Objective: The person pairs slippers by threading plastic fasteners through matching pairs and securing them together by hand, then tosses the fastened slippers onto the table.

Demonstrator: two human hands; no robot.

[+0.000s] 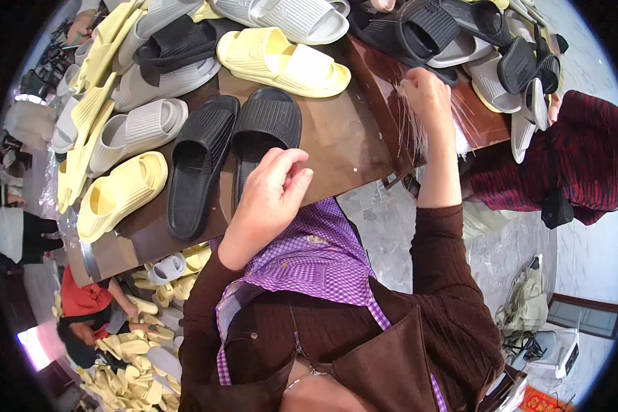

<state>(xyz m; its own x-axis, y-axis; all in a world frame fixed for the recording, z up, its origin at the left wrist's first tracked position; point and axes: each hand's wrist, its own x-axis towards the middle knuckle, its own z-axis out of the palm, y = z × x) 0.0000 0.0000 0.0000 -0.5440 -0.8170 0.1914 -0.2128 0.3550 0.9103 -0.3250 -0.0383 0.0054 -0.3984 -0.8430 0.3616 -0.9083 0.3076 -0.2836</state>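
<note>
Black slides (266, 122): head view, side by side on the table (340, 141).
Left hand (271, 191): at their right-hand heel, fingers curled; grip unclear.
Right hand (427, 99): right of them, fingers bunched at white strands (413, 137); grip unclear.
Strands: probably best separated singly, avoiding tangles.

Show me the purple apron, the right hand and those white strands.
Purple apron (309, 272): head view, on its checked front.
Right hand (429, 98): head view, on its back.
White strands (417, 137): head view, on their left part.
</note>
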